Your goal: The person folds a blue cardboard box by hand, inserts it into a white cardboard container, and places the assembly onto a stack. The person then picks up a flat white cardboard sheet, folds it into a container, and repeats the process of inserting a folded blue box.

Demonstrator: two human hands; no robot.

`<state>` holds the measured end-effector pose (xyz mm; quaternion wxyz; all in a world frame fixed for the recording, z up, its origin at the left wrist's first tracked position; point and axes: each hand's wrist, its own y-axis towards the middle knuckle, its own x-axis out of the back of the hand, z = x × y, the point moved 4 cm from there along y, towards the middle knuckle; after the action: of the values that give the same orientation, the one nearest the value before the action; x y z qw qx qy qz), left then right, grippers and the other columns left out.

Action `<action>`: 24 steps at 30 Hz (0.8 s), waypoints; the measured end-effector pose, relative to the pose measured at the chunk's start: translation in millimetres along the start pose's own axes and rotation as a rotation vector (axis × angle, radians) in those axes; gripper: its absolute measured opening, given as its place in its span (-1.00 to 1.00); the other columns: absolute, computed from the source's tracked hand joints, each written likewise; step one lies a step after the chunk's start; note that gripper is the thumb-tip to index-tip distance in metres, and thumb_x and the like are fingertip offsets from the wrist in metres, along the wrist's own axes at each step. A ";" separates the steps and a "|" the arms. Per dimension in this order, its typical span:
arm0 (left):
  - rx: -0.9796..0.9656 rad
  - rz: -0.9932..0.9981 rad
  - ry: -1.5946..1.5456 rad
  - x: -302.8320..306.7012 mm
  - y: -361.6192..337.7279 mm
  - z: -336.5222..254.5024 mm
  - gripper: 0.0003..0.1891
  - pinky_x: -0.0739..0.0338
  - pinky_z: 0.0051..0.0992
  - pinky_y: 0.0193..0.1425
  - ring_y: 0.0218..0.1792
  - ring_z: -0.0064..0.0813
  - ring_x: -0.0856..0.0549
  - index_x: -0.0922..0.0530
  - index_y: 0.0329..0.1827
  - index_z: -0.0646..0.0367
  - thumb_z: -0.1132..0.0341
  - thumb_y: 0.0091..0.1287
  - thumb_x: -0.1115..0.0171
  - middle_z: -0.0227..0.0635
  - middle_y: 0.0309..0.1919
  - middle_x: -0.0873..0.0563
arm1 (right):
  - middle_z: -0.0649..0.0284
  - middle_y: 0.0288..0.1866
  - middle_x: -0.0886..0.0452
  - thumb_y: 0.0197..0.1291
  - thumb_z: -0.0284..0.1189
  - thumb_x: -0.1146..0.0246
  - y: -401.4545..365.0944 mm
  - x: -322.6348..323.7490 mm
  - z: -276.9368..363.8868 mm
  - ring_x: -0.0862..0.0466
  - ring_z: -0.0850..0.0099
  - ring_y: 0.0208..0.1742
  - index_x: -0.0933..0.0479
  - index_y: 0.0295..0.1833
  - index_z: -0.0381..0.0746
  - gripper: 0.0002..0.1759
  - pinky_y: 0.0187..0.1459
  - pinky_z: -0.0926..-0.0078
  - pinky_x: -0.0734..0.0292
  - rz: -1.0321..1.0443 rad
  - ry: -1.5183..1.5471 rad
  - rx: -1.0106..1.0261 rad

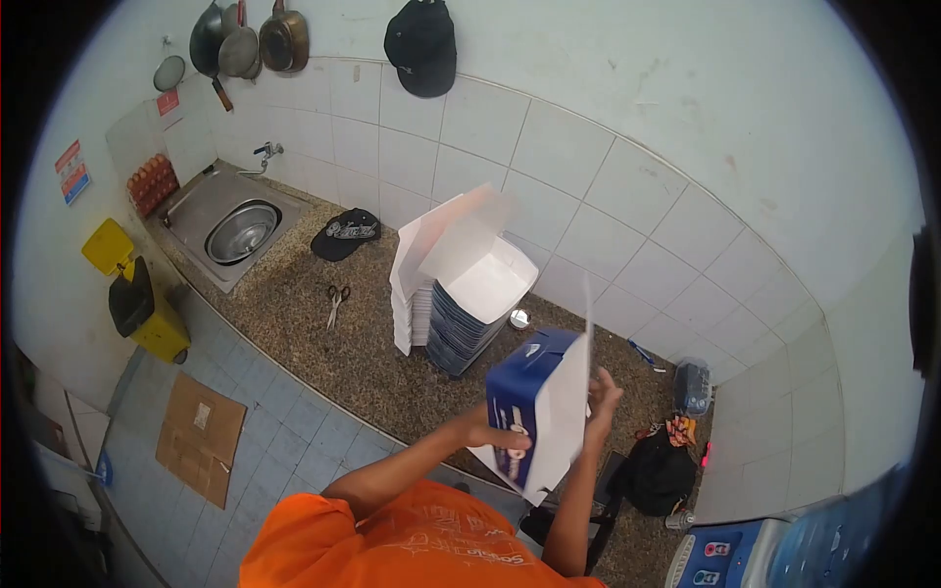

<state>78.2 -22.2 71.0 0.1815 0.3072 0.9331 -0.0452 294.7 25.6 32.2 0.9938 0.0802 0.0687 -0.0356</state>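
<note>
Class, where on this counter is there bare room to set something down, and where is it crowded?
Bare counter lies between the scissors and the white stack, reaching the front edge; another patch separates sink from scissors. The right end is crowded: black bag, clear container.

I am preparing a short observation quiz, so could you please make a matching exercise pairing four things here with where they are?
Things:
1. Blue-and-white box
2. Scissors
3. Flattened cardboard
4. Pans

Places:
A. Lying on the blue-grey tiled floor
B. Hanging on the wall
C. Between the left hand and the right hand
D. Lying on the speckled counter

Right pairs: 1-C, 2-D, 3-A, 4-B.
</note>
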 end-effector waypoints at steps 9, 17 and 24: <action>-0.717 -0.494 1.129 48.1 7.9 -91.9 0.10 -0.30 -0.04 0.55 0.39 0.17 -0.46 -0.27 0.52 0.38 0.05 -0.03 -0.69 0.13 0.42 -0.40 | 0.06 -0.03 -0.79 0.23 -0.43 -0.40 119.4 -91.8 43.7 -0.76 0.31 -0.06 -0.66 0.08 -0.40 -0.65 0.03 0.32 -0.63 0.401 -0.505 0.189; -0.779 -0.832 1.427 93.1 16.1 -61.6 -0.82 -0.50 -0.04 0.29 0.00 0.05 -0.67 -0.73 -0.23 0.26 0.42 0.16 -0.53 -0.15 -0.12 -0.73 | -0.06 -0.01 -0.78 -0.12 -0.22 -0.60 273.2 -190.8 38.1 -0.77 0.04 0.03 -0.68 0.14 -0.29 -0.33 0.08 0.18 -0.65 0.810 -1.209 0.356; -0.862 -0.918 1.373 88.4 9.5 -71.1 -0.74 -0.34 0.10 0.49 0.00 -0.06 -0.66 -0.72 -0.31 0.24 0.29 0.10 -0.63 -0.21 -0.28 -0.73 | -0.04 0.02 -0.74 -0.15 -0.30 -0.62 265.8 -195.1 34.6 -0.74 -0.04 0.08 -0.57 0.06 -0.25 -0.38 0.08 0.05 -0.63 0.473 -1.377 0.654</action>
<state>-4.2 48.6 105.0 -0.3475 -0.2265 0.8022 0.4295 128.2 293.2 134.8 0.7203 0.3402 -0.5932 0.1162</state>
